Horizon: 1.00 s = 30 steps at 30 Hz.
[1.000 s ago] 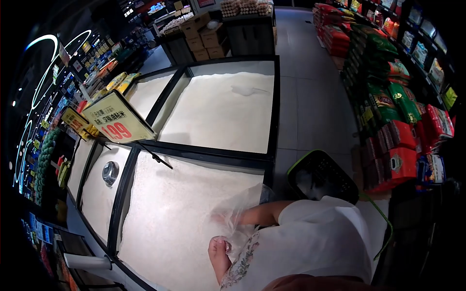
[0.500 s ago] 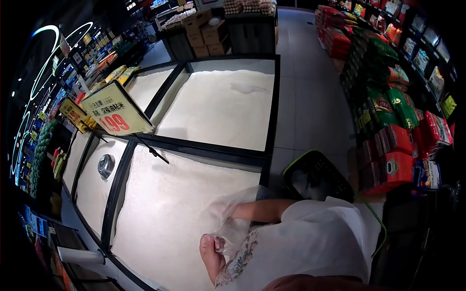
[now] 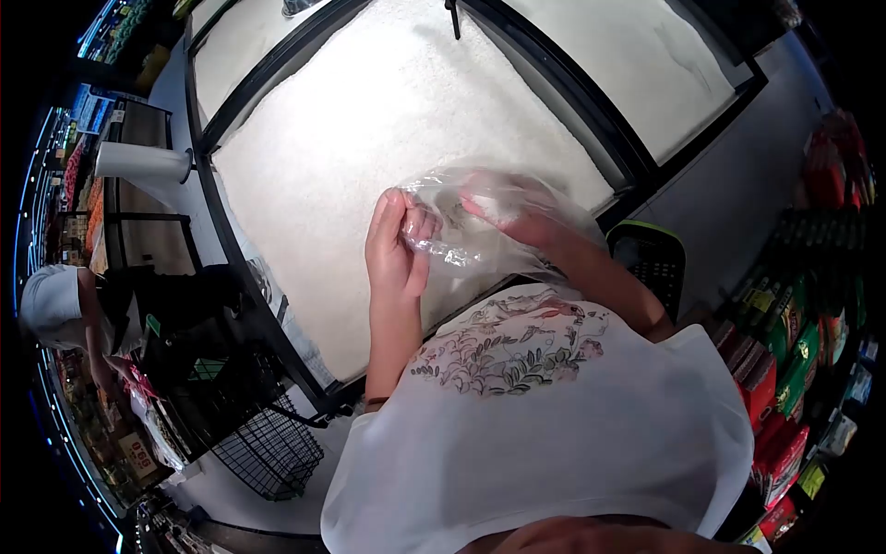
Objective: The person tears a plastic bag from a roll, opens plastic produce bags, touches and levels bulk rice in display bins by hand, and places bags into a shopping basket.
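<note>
My left hand (image 3: 397, 242) is closed, with thumb and fingers pinching the edge of a clear plastic bag (image 3: 452, 256). My right hand (image 3: 524, 222) is inside the bag, behind the crinkled film. A bright white patch shows by its fingers; film and glare hide whether they are closed on anything. Both hands are above a wide bin of white rice (image 3: 341, 129), close to its near side. The bag hangs between them, bunched around my right wrist.
Black dividers (image 3: 591, 120) separate this bin from others. A plastic bag roll (image 3: 143, 162) stands left. A person (image 3: 69, 309) is beside a wire basket (image 3: 268, 448) at lower left. A green-rimmed black basket (image 3: 646, 263) stands right of the bin. Packaged goods (image 3: 784, 379) line the right.
My view has tilted down and turned. Both hands have drawn up over the rice, and the bag is spread wider between them. The person at left has come into view.
</note>
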Available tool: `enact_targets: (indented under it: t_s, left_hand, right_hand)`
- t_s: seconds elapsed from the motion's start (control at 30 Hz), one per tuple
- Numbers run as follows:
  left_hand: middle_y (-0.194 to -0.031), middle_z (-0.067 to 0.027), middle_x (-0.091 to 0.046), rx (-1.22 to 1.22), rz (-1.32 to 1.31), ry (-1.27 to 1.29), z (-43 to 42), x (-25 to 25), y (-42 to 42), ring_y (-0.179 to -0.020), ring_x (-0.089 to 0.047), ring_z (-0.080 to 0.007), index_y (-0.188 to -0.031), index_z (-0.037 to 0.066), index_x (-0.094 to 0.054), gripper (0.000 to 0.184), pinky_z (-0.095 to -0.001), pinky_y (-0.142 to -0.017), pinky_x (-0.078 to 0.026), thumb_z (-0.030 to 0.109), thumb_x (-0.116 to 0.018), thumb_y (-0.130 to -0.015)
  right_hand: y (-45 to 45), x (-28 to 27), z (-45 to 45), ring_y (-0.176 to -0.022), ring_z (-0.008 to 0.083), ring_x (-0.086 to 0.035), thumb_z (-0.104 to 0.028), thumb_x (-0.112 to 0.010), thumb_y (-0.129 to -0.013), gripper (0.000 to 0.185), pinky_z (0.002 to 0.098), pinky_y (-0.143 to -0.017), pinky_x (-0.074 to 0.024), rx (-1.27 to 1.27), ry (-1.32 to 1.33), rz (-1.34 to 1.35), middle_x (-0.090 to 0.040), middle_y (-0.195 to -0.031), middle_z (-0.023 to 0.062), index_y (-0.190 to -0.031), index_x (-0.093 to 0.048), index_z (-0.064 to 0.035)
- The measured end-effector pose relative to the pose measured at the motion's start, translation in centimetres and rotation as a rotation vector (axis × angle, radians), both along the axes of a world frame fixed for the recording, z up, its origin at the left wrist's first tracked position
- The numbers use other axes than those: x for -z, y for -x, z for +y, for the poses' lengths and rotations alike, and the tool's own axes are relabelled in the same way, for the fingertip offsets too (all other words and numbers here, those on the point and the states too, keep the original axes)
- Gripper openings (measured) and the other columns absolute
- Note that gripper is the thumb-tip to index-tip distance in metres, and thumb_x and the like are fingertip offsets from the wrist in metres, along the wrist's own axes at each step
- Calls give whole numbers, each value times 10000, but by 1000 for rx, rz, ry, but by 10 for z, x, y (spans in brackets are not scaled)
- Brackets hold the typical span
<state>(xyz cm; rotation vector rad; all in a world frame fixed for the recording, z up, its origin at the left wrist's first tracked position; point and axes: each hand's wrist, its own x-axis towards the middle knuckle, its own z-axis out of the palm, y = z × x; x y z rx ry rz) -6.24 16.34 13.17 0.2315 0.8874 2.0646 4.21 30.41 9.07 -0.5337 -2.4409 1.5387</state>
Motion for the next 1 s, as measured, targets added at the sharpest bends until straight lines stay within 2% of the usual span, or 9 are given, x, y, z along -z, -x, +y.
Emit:
enact_targets:
  t_s: [0.1,0.17,0.27,0.47,0.7,0.77,0.8,0.87,1.0]
  left_hand:
    - [-542,25,-362,-35,-52,37,0,0,1,-501,-326,-78,-761,84,-462,177,-233,-573,-318,204,-411,-880]
    - [-545,24,-371,-14,-61,15,-1,0,2,-498,-328,-78,-749,84,-463,181,-230,-571,-321,205,-421,-877]
    - [-546,23,-379,-5,-62,20,-1,1,2,-503,-333,-76,-743,83,-465,185,-226,-568,-320,206,-425,-875]
    - [-537,21,-380,12,-61,27,0,4,0,-504,-337,-80,-748,81,-464,190,-230,-565,-318,213,-419,-877]
    - [-535,18,-382,15,-43,30,1,4,-2,-504,-345,-87,-750,79,-466,194,-236,-563,-320,214,-414,-879]
    - [-535,17,-383,6,-48,48,1,4,-3,-503,-345,-89,-748,79,-467,197,-237,-566,-321,217,-416,-879]
    - [-535,17,-383,8,-47,49,1,4,-3,-503,-345,-89,-748,79,-467,197,-237,-566,-321,217,-416,-879]
    - [-533,16,-381,15,-52,51,2,3,-4,-503,-347,-91,-746,80,-467,199,-239,-570,-324,218,-418,-879]
    - [-537,16,-380,24,-50,28,1,3,-5,-506,-347,-90,-745,81,-465,198,-242,-575,-327,219,-419,-879]
  right_hand:
    - [-1,-9,-3,-922,193,-538,-248,-549,-789,342,297,-806,-414,12,-95,-16,-585,-991,75,-1078,-534,-66]
    - [3,14,0,-940,142,-528,-192,-572,-772,356,270,-808,-418,-82,301,136,-576,-1018,62,-1098,-525,-58]
    - [0,23,-3,-939,113,-517,-106,-583,-753,369,254,-803,-422,-117,471,394,-558,-1050,53,-1109,-515,-37]
    - [2,-21,-8,-936,142,-524,-66,-596,-726,365,260,-815,-427,-35,384,59,-549,-1059,62,-1082,-524,-23]
    - [0,-16,-9,-965,151,-512,-59,-579,-737,326,254,-828,-419,-58,200,63,-549,-1049,62,-1061,-544,-49]
    - [-3,-14,-9,-976,156,-507,-110,-554,-769,316,274,-832,-414,-13,1082,247,-525,-1092,68,-1081,-536,-62]
    - [-4,-12,-8,-976,156,-507,-110,-554,-769,316,274,-832,-414,-12,1082,249,-525,-1092,68,-1081,-536,-62]
    - [-6,-5,-4,-1044,166,-467,-144,-481,-822,314,290,-898,-363,-85,286,64,-490,-1143,73,-1127,-499,-69]
    - [-8,53,9,-1108,193,-412,-169,-407,-859,305,305,-950,-302,3,589,-47,-470,-1168,88,-1138,-485,-73]
